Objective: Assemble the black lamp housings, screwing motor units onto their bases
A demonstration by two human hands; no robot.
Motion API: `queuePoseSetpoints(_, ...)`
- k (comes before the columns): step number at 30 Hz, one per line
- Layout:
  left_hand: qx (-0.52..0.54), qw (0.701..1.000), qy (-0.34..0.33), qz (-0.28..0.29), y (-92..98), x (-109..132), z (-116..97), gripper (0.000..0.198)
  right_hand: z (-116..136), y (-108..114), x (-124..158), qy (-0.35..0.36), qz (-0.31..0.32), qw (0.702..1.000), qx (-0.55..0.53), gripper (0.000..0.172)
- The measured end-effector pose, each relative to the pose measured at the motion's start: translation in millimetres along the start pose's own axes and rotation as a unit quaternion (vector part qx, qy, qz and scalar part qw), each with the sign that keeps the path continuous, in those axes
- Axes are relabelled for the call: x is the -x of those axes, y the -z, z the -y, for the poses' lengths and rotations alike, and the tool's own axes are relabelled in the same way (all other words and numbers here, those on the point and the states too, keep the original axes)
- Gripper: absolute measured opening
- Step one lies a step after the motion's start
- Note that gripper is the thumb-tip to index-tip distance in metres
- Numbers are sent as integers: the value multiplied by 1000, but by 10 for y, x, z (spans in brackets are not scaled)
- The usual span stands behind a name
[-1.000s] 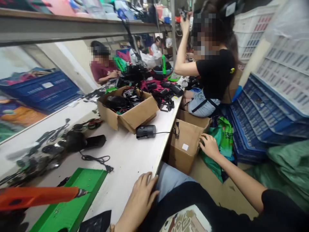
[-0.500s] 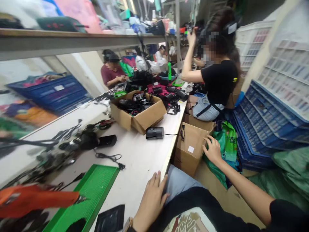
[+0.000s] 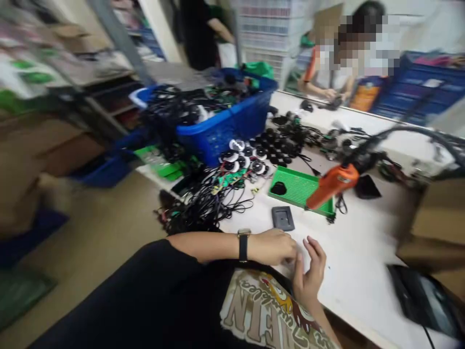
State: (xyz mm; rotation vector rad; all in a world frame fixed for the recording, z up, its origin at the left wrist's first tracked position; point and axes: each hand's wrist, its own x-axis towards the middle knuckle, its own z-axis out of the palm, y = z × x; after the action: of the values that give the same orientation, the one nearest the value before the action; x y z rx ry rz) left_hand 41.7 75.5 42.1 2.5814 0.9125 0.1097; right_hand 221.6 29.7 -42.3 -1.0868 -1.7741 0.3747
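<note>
Here, the left hand [image 3: 272, 247] is seen curled downward, any grip being impossible to tell, while the right hand [image 3: 308, 271] is held empty, its slim fingers parted, above the smooth white table [image 3: 348, 252]. A square dark-grey plastic plate [image 3: 283, 218] is lying just beyond, at lower centre, beside a green ridged tray [image 3: 300, 190].

Bright indoor light, blurred, warped edges

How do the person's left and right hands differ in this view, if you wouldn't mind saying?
The left hand wears a black-strapped wristwatch, while the right hand shows no watch. The left hand is curled, knuckles up, while the right hand has its fingers spread. Both are close together at the white workbench.
</note>
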Motion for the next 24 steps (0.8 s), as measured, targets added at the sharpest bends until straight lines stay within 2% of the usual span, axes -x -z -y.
queuePoseSetpoints(2,-7,995,96,-39,21,389,16,13,-18,-190,35,31,68,996,-42,61)
queuePoseSetpoints(4,-20,975,198,-97,53,767,27,22,-62,-303,66,68,134,986,-69,62)
queuePoseSetpoints(6,-44,928,313,-196,63,1096,53,25,-124,-367,74,88,175,976,-91,58)
queuePoseSetpoints(8,-106,868,412,-255,12,1354,96,32,-176,-406,55,91,179,973,-111,52)
queuePoseSetpoints(10,-162,814,490,-266,-109,1523,146,44,-191,-438,18,87,167,973,-136,46)
queuePoseSetpoints(12,-193,782,529,-266,-274,1599,192,54,-159,-458,-26,89,150,972,-159,38)
queuePoseSetpoints(14,-223,765,528,-292,-438,1591,224,55,-91,-452,-68,93,132,972,-169,31)
queuePoseSetpoints(17,-251,777,443,-369,-592,1466,226,46,7,-343,-127,101,87,977,-165,25)
queuePoseSetpoints(19,-237,808,359,-403,-621,1339,200,29,11,-171,-195,110,43,981,-156,26)
queuePoseSetpoints(21,-206,848,281,-399,-622,1192,178,13,-77,68,-349,102,-13,986,-131,24)
queuePoseSetpoints(24,-168,885,208,-382,-647,957,204,28,-426,433,-891,18,-112,992,-59,14)
